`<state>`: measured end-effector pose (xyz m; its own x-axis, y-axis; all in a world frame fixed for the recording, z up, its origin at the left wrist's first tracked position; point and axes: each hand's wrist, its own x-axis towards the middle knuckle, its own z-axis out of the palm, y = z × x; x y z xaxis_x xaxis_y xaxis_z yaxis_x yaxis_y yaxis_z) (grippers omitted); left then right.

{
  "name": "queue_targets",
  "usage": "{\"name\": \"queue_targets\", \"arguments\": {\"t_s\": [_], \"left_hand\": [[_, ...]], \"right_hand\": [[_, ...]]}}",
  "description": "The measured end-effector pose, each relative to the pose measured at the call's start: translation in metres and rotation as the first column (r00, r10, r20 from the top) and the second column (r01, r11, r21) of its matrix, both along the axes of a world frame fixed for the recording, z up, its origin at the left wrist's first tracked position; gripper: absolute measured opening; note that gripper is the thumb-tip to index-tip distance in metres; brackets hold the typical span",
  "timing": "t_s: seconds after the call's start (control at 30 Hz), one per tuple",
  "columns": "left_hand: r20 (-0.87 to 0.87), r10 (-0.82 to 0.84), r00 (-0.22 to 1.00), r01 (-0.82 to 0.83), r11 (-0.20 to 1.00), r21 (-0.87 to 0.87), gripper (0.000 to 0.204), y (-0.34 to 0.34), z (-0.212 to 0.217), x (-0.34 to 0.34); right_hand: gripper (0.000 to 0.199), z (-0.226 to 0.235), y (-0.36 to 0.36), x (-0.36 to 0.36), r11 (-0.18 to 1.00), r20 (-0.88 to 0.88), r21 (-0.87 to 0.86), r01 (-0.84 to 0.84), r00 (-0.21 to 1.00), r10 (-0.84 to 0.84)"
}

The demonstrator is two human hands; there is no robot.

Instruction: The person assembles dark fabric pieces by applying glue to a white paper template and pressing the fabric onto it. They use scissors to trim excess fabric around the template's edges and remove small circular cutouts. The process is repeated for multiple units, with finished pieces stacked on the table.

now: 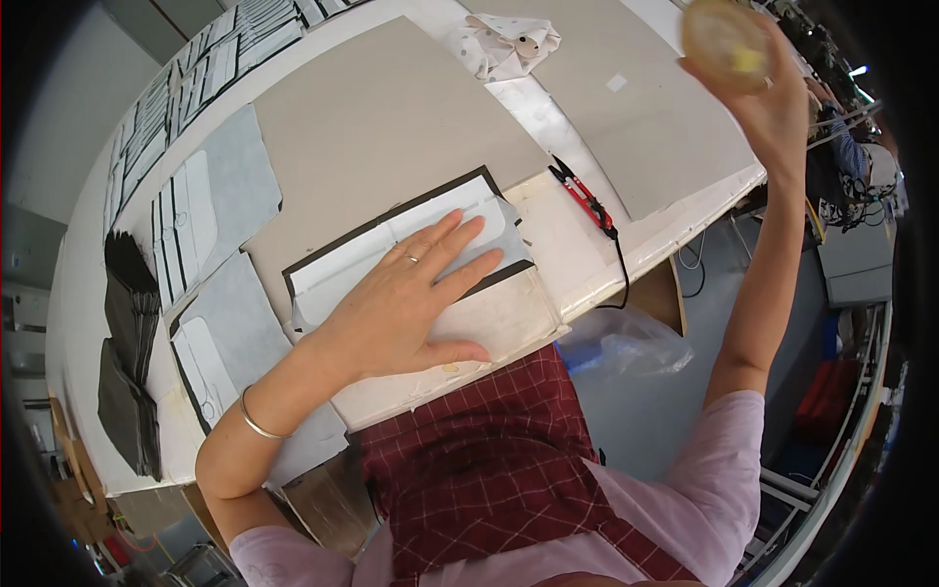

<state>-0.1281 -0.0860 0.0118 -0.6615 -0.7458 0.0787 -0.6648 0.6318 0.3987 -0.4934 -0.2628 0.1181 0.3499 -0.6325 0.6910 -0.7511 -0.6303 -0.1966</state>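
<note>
My left hand [416, 293] lies flat with its fingers spread on a white and grey panel with black edging [333, 262], near the table's front edge. At the upper right, my right hand [773, 112] is raised and wrapped around a round, translucent yellowish container [719, 44]. Something bright yellow shows in or on that container; its exact kind is unclear. Just right of the panel lie red-handled thread snips [587, 201] on a black cord.
A large grey-beige board [381, 108] covers the table's middle, with another board [636, 127] at right. A spotted cloth [509, 47] lies crumpled at the back. Similar panels [230, 176] and stacked black pieces [127, 406] sit at left. A plastic bag [631, 342] hangs below the edge.
</note>
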Motion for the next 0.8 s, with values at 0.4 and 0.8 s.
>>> {"name": "queue_targets", "arguments": {"t_s": [0.4,0.8], "left_hand": [[0.035,0.006,0.999,-0.006,1.0,0.013,0.085,0.0,0.005,0.001],[-0.203,0.338,0.919,-0.333,0.941,0.059,0.056,0.005,0.044,0.033]], "right_hand": [[0.024,-0.109,-0.1,0.032,0.941,-0.899,-0.338,-0.026,0.305,-0.315],[0.021,-0.106,-0.048,0.055,0.808,-0.274,0.487,-0.333,0.82,0.503]]}}
